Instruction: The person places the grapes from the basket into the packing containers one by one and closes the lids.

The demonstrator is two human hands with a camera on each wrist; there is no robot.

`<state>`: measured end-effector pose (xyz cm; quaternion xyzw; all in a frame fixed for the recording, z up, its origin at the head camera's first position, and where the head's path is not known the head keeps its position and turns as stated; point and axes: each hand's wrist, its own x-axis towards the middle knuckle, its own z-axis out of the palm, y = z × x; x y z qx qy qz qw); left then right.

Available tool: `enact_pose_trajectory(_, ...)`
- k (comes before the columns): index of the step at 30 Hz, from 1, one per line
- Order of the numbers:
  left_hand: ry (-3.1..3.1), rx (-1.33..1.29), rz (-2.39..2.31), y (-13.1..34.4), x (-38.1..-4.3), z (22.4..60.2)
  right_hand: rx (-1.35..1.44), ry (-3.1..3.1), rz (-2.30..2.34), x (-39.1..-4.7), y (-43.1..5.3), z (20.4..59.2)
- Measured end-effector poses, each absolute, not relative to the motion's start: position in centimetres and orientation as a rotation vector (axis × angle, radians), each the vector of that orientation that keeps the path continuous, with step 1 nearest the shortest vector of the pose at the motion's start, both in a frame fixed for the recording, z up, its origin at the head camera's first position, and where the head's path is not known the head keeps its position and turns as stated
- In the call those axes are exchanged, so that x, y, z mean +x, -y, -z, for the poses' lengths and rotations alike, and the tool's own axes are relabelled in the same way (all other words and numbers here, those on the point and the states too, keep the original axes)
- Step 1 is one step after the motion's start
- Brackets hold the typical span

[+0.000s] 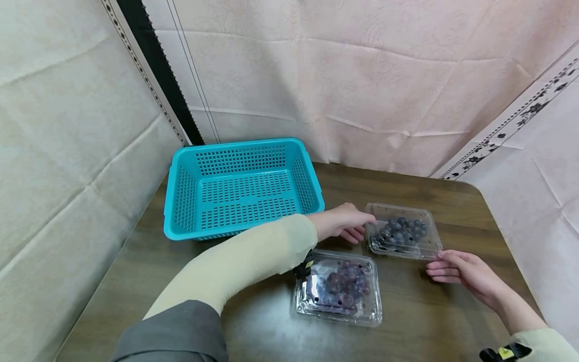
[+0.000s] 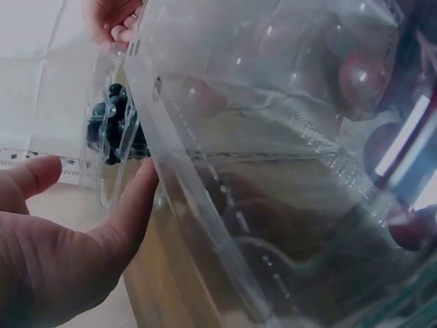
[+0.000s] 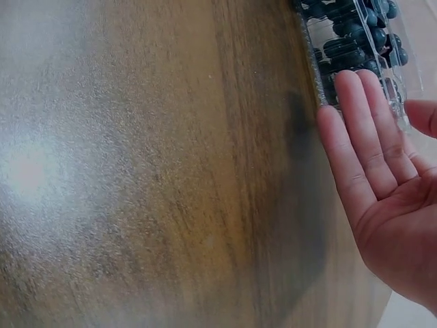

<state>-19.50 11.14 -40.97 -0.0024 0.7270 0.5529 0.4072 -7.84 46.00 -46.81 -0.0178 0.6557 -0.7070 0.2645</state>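
A clear plastic clamshell of dark grapes [image 1: 402,234] lies between my two hands at the right of the table. My left hand [image 1: 346,221] holds its left end, thumb on one face and fingers on the other, as the left wrist view shows. My right hand [image 1: 470,275] pinches the near right corner; its fingers [image 3: 365,137] run along the underside with the thumb opposite. A second clamshell, with reddish-purple grapes [image 1: 344,286], sits closer to me under my left wrist and fills much of the left wrist view.
A turquoise perforated plastic basket [image 1: 244,231] stands at the back left, beyond my left forearm. Pale patterned cloth [image 1: 362,90] hangs behind and at both sides of the brown wooden table [image 1: 420,322]. The table's right corner is rounded.
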Motion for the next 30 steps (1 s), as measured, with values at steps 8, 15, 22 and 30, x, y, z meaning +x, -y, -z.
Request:
enact_pose_trajectory(8, -1.75, 0.007, -1.361, -10.7, -20.3, 41.3, -0.008, -1.808, 1.908, -7.9, -45.9, 47.0)
enact_pose_trajectory(15, -1.681, 0.032, -1.343, -11.1, -20.4, 41.8, 0.005, -1.821, 1.91, -7.9, -45.8, 47.1)
enact_pose_trajectory(22, -1.662, 0.005, -1.344, -11.5, -20.3, 41.9, 0.002, -1.749, 1.94, -8.0, -45.9, 47.2)
enact_pose_trajectory(30, -1.65, 0.037, -1.291, -11.5, -20.5, 42.4, 0.0, -1.708, 1.965, -8.0, -45.8, 47.1)
